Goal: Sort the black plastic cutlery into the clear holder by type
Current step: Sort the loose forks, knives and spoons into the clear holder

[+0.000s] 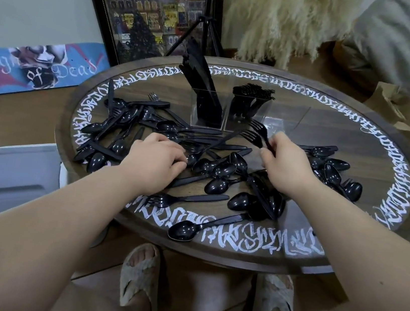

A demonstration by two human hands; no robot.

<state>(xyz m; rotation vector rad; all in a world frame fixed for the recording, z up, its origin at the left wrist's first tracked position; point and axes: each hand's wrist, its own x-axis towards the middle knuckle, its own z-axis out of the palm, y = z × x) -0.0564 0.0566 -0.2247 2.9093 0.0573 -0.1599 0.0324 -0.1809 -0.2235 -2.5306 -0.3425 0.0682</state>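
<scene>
**Forks in the right hand, holder straight ahead**

The right hand (pixel 285 164) pinches two black plastic forks (pixel 256 135) by their handles, fingers curled round them, tines pointing up and away toward the clear holder (pixel 246 113). The left hand (pixel 157 160) lies knuckles-up on the pile of loose cutlery (pixel 205 166), fingertips curled down onto a spoon (pixel 193 157); whether it has actually gripped the spoon I cannot tell.

The holder stands just beyond the right hand, at the far middle of the round table (pixel 384 143). The forks' long axis already runs toward it, so the right hand is clearly the nearer one for the drop. Its left compartment holds knives (pixel 199 75) standing tilted; the next holds forks (pixel 253 96) bunched upright; the compartment to the right looks empty.

The holder is transparent, hard-walled and square-celled. The cutlery is glossy, thin and probably slippery, tangled in front of the holder and to both sides. The table is dark wood ringed with white lettering.
</scene>
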